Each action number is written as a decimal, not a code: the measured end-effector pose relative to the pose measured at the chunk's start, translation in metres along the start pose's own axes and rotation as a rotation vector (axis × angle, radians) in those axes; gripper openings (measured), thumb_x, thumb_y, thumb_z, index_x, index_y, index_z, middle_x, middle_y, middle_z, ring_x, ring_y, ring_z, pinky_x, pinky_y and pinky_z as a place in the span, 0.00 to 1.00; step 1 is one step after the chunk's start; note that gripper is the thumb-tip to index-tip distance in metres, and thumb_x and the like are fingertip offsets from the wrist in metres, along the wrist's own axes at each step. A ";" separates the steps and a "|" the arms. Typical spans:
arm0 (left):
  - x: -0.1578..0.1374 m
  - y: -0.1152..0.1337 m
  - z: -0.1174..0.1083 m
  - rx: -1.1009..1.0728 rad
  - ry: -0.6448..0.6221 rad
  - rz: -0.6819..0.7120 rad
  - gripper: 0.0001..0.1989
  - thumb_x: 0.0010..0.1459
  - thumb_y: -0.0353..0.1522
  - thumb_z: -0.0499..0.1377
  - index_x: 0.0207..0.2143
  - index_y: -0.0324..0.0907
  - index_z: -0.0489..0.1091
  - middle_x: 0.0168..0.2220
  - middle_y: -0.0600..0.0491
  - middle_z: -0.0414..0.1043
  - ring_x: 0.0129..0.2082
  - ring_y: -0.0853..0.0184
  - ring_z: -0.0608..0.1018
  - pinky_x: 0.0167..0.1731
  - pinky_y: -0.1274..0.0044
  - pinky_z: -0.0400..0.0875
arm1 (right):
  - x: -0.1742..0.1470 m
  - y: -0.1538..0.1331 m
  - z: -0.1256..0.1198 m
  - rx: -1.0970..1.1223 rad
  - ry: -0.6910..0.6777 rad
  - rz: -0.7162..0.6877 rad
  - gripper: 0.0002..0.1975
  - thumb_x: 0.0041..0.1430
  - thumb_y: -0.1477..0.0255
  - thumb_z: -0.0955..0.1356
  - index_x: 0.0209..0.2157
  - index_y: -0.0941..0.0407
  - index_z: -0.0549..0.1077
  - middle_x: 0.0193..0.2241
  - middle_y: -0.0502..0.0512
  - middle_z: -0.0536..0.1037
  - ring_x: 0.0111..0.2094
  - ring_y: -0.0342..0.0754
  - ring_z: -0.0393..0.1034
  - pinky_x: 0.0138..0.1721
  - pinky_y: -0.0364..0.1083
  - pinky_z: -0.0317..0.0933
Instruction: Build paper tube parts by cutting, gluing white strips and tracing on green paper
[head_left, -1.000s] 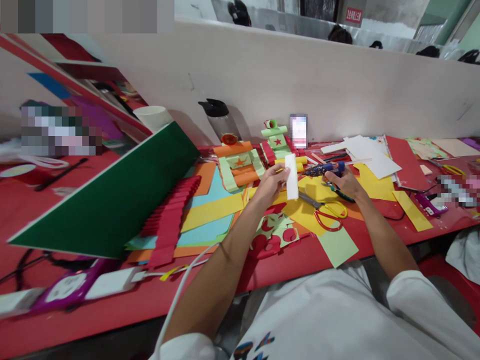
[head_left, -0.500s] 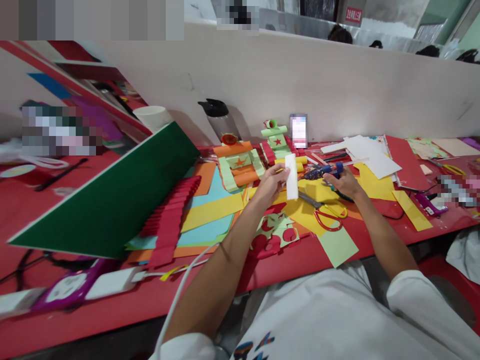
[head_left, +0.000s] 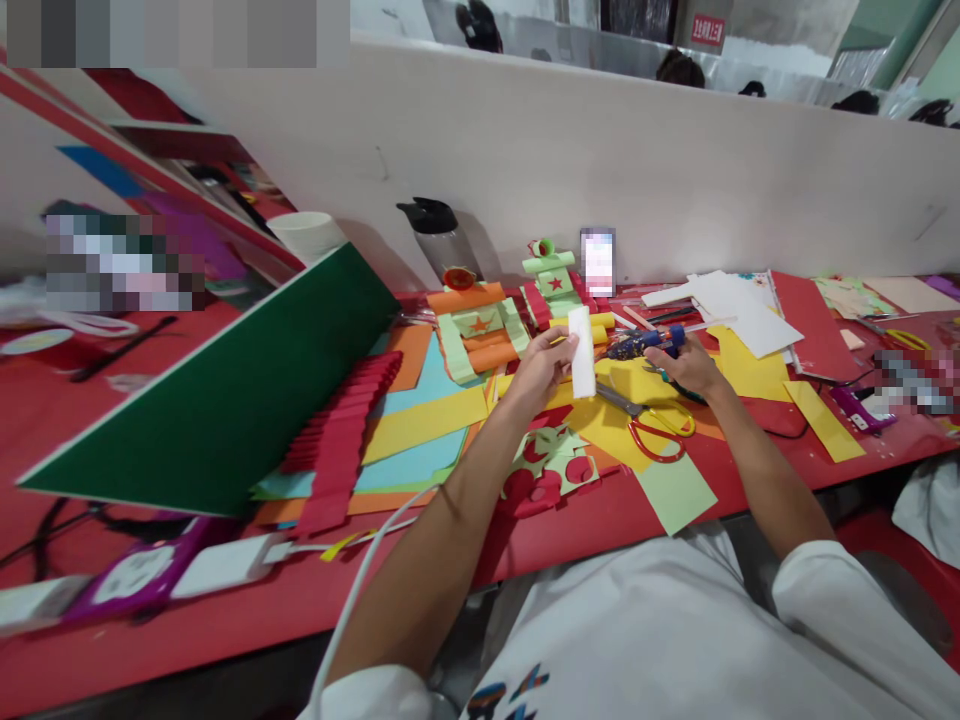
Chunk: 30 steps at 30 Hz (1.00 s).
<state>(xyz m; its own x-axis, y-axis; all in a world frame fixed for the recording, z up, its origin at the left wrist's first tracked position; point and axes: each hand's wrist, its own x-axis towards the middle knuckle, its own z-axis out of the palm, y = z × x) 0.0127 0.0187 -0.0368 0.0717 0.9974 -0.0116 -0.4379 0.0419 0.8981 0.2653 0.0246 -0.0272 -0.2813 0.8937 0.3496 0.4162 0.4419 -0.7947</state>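
Note:
My left hand (head_left: 546, 368) pinches a narrow white strip (head_left: 582, 352), held upright above the table. In my right hand (head_left: 690, 366) is a dark blue glue gun (head_left: 643, 342) with a glue stick (head_left: 709, 323) out of its back. The gun's nozzle points left, close to the strip; whether they touch I cannot tell. Below the hands lie scissors (head_left: 660, 425) with a yellow and a red handle, on yellow paper (head_left: 600, 430). Behind the left hand stand paper figures, one orange and green (head_left: 480, 325), one light green and red (head_left: 553, 280).
A green board (head_left: 225, 390) leans on the left. Near it are pleated red paper (head_left: 337, 440), a white charger (head_left: 229, 567) with a cable, and a bottle (head_left: 442, 240). A phone (head_left: 598, 262) leans on the white partition (head_left: 487, 150). White sheets (head_left: 750, 315) lie right.

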 end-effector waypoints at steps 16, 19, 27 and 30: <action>0.003 -0.002 -0.003 -0.010 0.008 0.014 0.19 0.43 0.33 0.76 0.32 0.42 0.70 0.18 0.64 0.60 0.17 0.77 0.63 0.19 0.84 0.59 | -0.002 0.011 -0.001 0.051 -0.030 0.027 0.19 0.56 0.52 0.73 0.27 0.54 0.71 0.19 0.47 0.68 0.22 0.45 0.62 0.25 0.45 0.60; 0.003 -0.002 -0.003 -0.012 0.008 0.014 0.19 0.42 0.32 0.76 0.31 0.41 0.70 0.19 0.63 0.61 0.18 0.77 0.64 0.19 0.84 0.59 | 0.000 0.018 0.003 0.030 0.026 0.020 0.19 0.57 0.52 0.72 0.28 0.53 0.72 0.21 0.49 0.70 0.25 0.47 0.65 0.28 0.46 0.63; 0.004 -0.002 -0.004 -0.017 0.029 0.018 0.18 0.42 0.33 0.76 0.31 0.41 0.70 0.18 0.64 0.59 0.17 0.77 0.61 0.18 0.85 0.58 | -0.002 0.003 -0.002 0.030 -0.115 -0.026 0.17 0.55 0.53 0.72 0.32 0.54 0.76 0.25 0.50 0.74 0.29 0.48 0.69 0.33 0.46 0.65; 0.004 -0.002 -0.004 -0.022 0.032 0.018 0.19 0.42 0.33 0.76 0.31 0.41 0.70 0.18 0.64 0.59 0.17 0.78 0.60 0.18 0.85 0.58 | -0.002 0.000 -0.003 0.018 -0.138 -0.036 0.17 0.54 0.54 0.73 0.31 0.54 0.76 0.23 0.48 0.72 0.27 0.47 0.67 0.32 0.46 0.64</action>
<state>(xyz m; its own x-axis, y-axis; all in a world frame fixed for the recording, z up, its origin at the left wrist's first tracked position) 0.0098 0.0230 -0.0405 0.0347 0.9994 -0.0098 -0.4588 0.0246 0.8882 0.2689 0.0229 -0.0269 -0.4127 0.8574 0.3075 0.3883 0.4710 -0.7921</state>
